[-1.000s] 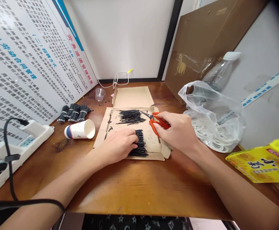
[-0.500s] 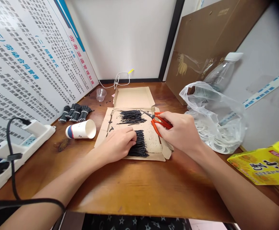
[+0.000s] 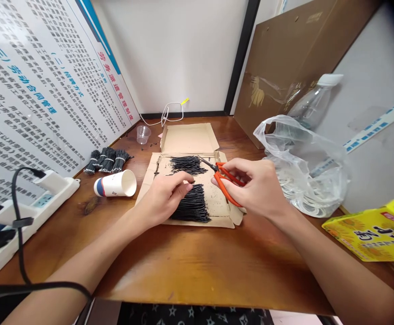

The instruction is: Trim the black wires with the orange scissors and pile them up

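My right hand (image 3: 259, 187) is closed round a pair of red-handled snips (image 3: 229, 189), whose dark blades point up and left over the cardboard. The blade tips are beside the far pile of short black wires (image 3: 187, 164). My left hand (image 3: 163, 194) hovers at the near pile of black wires (image 3: 193, 205), partly covering it. Its thumb and forefinger are pinched together near a small dark bit, too small to name. Both piles lie on an opened flat cardboard box (image 3: 219, 207) sprinkled with tiny black scraps.
Left of the box lie a tipped paper cup (image 3: 115, 184), tied wire bundles (image 3: 107, 160) and a power strip (image 3: 30, 221). A small clear cup (image 3: 143, 134) stands behind. On the right are a plastic bag (image 3: 305, 171), a bottle (image 3: 315, 101) and a yellow packet (image 3: 369, 232).
My left hand has lifted off the near pile and moved slightly up, uncovering more wires. The snips' handles have spread a little wider in my right hand.
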`<state>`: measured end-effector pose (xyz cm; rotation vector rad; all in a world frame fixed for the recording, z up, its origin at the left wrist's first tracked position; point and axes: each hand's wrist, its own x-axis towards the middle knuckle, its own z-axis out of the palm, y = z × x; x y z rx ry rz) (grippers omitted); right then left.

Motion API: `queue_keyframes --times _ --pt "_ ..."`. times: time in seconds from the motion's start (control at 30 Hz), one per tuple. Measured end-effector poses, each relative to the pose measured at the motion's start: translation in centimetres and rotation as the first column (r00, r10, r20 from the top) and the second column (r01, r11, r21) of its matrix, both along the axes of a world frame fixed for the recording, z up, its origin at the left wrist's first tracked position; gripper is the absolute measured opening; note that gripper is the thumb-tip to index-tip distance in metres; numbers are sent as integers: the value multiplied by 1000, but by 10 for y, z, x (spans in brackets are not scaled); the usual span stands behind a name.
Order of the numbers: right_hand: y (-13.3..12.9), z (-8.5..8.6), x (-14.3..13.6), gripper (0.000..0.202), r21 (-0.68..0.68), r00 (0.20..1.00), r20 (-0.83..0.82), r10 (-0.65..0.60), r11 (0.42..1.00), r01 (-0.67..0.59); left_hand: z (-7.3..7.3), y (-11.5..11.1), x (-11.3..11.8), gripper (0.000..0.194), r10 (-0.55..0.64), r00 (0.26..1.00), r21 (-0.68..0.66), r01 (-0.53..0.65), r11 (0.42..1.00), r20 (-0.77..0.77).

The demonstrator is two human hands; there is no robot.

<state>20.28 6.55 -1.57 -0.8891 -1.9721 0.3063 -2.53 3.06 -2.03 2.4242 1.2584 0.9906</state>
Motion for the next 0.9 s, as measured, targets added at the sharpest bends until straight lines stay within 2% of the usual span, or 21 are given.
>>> queue_keyframes --times 0.17,0.37,0.5,0.9 --pt "-4 3 -2 20 -123 999 -17 29 992 -31 4 -4 2 16 11 993 -23 -8 1000 120" --pt "-3 0 -5 19 -124 999 13 34 992 -32 4 -8 4 15 65 958 -176 -16 984 280" --pt "-5 -1 -5 17 -126 997 31 74 990 -69 6 -11 6 12 74 929 -221 8 975 362" --pt "-9 3 -7 27 -84 998 54 -13 996 18 7 -12 6 12 107 903 -229 -9 973 416"
